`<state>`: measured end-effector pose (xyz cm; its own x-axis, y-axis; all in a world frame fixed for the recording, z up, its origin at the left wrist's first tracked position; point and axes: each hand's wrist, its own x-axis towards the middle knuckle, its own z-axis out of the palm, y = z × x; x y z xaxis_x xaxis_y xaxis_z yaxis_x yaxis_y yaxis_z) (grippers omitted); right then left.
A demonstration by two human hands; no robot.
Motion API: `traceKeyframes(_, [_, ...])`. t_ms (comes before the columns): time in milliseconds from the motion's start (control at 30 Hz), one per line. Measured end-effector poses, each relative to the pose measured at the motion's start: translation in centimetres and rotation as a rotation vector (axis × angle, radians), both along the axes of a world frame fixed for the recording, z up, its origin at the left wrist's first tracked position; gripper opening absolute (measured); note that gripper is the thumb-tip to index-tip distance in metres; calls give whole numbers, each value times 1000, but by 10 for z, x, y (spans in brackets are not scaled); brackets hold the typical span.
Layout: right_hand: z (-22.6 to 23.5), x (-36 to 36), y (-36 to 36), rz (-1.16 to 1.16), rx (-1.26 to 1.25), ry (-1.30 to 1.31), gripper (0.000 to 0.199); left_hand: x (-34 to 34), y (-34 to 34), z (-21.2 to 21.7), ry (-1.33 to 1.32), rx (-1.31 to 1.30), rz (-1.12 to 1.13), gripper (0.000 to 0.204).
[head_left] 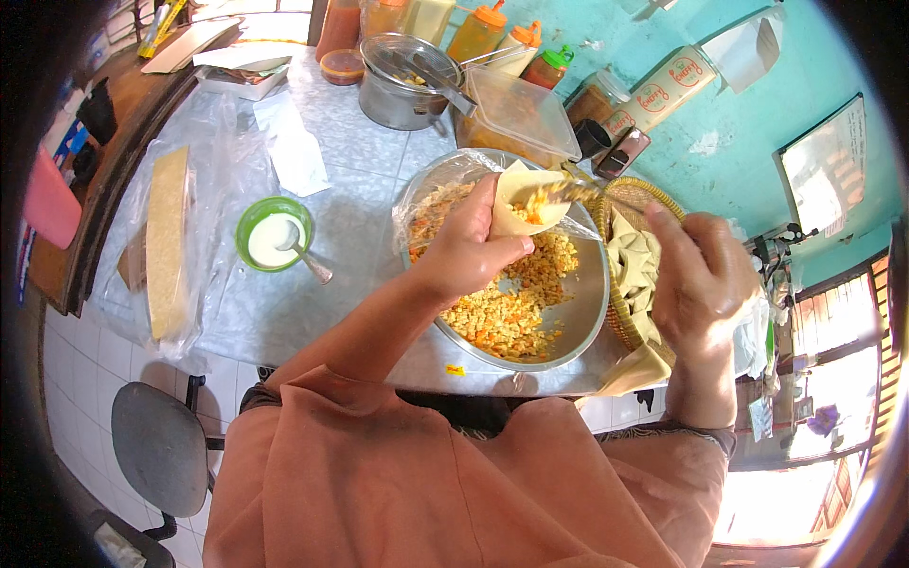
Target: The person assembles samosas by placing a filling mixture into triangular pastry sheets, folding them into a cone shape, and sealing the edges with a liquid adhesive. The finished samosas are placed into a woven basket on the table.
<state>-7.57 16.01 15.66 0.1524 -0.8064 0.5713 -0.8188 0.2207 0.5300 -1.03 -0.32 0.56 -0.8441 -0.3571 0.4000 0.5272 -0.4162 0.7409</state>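
Pale pastry cone (516,201); orange crumbly filling (536,203) inside

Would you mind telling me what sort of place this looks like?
Probably a small food-prep kitchen or snack stall: a tiled counter holds a metal bowl of crumbly filling, sauce bottles stand by the wall, and the left hand holds a pastry cone being filled.

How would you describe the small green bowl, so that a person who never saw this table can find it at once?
Start from the large metal bowl of orange filling in the middle of the table. Look to its left, past the left hand, to the small green bowl standing alone on the plastic sheet. It alone has a bright green rim, white liquid inside and a spoon leaning in it.
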Motion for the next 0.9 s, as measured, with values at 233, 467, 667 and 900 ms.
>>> traceKeyframes(233, [0,-2,-3,-59,-55,-150,36,2,2,2,-30,-42,33,39])
traceKeyframes(467, [-13,-3,0,-53,-64,-225,32,1,1,1,-165,-58,22,38])
traceKeyframes(667, [-40,-14,23,-91,-257,-352,35,1,2,-1,-103,-56,82,30])
traceKeyframes(900, [-99,-29,104,-162,-517,-532,34,-3,-1,-1,-118,-22,94,32])
